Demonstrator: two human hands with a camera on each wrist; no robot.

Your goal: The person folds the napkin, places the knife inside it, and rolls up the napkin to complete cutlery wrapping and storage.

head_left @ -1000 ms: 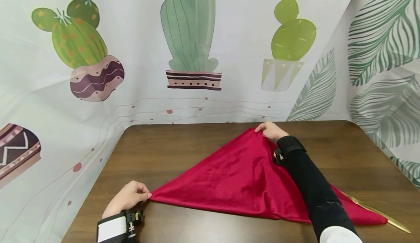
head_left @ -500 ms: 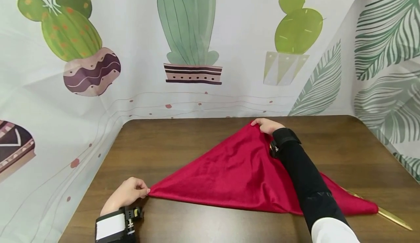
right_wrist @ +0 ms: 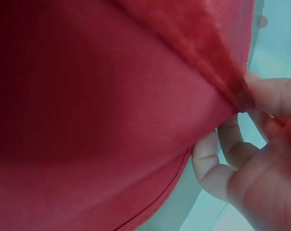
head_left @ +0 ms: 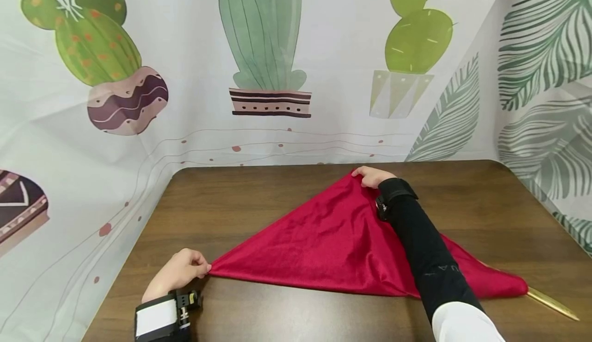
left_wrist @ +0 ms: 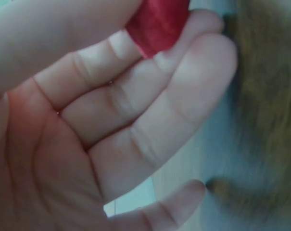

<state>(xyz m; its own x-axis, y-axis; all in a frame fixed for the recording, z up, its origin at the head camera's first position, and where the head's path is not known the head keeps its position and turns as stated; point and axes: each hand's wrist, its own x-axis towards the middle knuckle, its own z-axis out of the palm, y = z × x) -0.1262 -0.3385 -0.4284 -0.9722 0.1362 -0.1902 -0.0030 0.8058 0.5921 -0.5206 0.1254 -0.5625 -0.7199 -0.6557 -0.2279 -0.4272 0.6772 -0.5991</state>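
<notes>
A red satiny cloth is spread in a rough triangle over the wooden table. At its left tip my left hand pinches the corner between thumb and fingers; the left wrist view shows a bit of red cloth there. My right hand grips the far corner near the table's back edge. In the right wrist view, the thumb and fingers of that hand hold a gathered fold, and the cloth hangs in front of the camera. A golden rod sticks out at the cloth's right end.
The brown wooden table has a rounded back edge. Behind it hangs a white backdrop printed with cacti and leaves. My black right sleeve crosses over the cloth's right part and hides some of it.
The head view has shifted a little. My right hand, with the far corner, has drawn slightly left. The cloth's right end has slid left, baring more of the golden rod. My left hand keeps its pinch.
</notes>
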